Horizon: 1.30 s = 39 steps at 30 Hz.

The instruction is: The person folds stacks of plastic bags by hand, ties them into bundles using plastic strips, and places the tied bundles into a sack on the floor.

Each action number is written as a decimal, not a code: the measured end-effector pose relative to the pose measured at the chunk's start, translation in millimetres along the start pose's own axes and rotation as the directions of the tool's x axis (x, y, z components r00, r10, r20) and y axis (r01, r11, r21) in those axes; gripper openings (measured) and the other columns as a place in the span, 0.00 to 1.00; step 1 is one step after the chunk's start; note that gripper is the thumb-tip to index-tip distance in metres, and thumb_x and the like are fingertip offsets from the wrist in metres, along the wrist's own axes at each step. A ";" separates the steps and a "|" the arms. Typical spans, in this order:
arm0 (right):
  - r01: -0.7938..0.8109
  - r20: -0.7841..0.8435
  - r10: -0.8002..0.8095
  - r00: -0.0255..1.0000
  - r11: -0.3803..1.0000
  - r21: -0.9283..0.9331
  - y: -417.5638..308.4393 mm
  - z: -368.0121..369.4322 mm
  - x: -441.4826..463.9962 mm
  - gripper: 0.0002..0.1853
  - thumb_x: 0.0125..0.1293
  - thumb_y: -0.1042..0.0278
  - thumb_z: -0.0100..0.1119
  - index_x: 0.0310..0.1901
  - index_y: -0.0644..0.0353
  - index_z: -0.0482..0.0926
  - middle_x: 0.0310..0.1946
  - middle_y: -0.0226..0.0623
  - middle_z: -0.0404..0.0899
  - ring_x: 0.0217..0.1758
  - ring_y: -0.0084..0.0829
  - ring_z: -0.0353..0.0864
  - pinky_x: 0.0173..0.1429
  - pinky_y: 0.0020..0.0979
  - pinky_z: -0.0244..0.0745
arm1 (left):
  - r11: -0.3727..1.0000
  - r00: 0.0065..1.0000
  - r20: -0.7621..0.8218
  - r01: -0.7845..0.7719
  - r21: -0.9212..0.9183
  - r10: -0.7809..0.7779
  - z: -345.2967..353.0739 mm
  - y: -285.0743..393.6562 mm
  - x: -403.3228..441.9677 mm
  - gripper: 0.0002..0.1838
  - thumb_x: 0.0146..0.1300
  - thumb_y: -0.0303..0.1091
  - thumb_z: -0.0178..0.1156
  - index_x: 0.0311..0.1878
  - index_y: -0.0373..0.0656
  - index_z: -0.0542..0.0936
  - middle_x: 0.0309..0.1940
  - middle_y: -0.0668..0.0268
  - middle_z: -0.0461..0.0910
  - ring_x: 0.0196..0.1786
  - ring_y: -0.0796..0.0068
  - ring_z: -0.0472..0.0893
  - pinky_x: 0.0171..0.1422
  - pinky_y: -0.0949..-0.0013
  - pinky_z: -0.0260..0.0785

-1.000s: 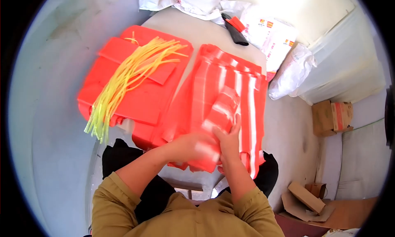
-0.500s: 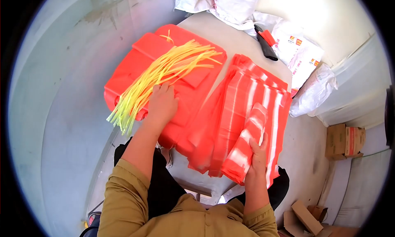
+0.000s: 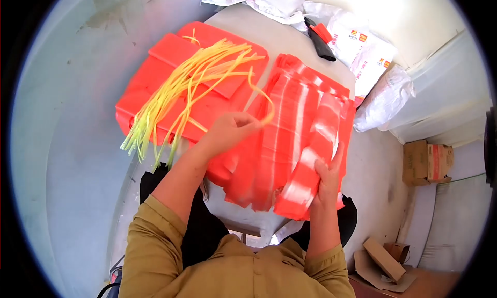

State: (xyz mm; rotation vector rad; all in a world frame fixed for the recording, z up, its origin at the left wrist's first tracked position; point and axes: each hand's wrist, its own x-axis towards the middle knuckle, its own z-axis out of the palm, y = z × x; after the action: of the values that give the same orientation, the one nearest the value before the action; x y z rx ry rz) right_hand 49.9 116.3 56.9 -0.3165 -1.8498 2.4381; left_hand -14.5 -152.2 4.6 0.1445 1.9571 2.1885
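Note:
My left hand [image 3: 232, 134] pinches one yellow strip [image 3: 271, 105], which curves up from the fingers between the two red piles. A loose bundle of similar yellow strips [image 3: 181, 83] lies on a folded red plastic stack [image 3: 171, 53] at the left. In my right hand [image 3: 327, 181] is a narrow folded bundle of red plastic bags [image 3: 305, 176] with white stripes, gripped at its right side. Beneath it spreads a pile of red plastic bags [image 3: 284, 111], also white-striped. Whether the held bundle is one bag or several cannot be made out.
Both piles rest on a pale table [image 3: 240, 21]. White printed sacks [image 3: 370, 60] stand along its far right side, near a black roll with a red band [image 3: 321, 41]. Cardboard boxes [image 3: 417, 162] and opened cardboard [image 3: 383, 262] are on the right.
My left hand has moved right from the yellow bundle, drawing out one strip. My right hand still holds the folded bags, whose upper end now reaches farther up the pile.

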 end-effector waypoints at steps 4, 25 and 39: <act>0.039 0.194 -0.013 0.981 0.991 -0.129 -14.6 10.8 -3.8 0.61 0.53 0.84 0.63 0.86 0.50 0.38 0.80 0.44 0.57 0.75 0.38 0.69 0.69 0.38 0.77 | 0.869 0.859 0.491 0.349 -0.351 -0.147 12.1 -15.9 4.3 0.20 0.74 0.49 0.62 0.53 0.40 0.85 0.41 0.70 0.84 0.45 0.77 0.82 0.51 0.69 0.73; 0.337 0.372 0.109 0.922 0.249 -0.908 -4.9 -41.9 38.2 0.24 0.72 0.62 0.63 0.66 0.57 0.76 0.39 0.40 0.85 0.43 0.36 0.85 0.49 0.37 0.78 | 0.924 0.919 0.219 0.360 -0.130 -0.327 62.3 0.5 19.1 0.23 0.64 0.32 0.66 0.61 0.35 0.81 0.50 0.60 0.86 0.51 0.69 0.85 0.57 0.64 0.78; 0.008 0.168 0.103 0.980 0.831 -0.557 -19.9 -76.9 41.7 0.16 0.76 0.60 0.56 0.43 0.65 0.87 0.50 0.39 0.88 0.60 0.35 0.81 0.67 0.39 0.71 | 0.778 0.929 0.027 0.293 0.555 -0.369 39.2 37.1 8.2 0.21 0.71 0.39 0.63 0.62 0.39 0.75 0.40 0.57 0.86 0.46 0.71 0.87 0.46 0.66 0.78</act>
State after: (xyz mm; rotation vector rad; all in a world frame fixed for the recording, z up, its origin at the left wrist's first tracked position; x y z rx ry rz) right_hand 23.3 201.8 51.0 -0.1526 -2.6502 1.9510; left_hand -17.5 -116.2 45.4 0.0204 2.2643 1.3263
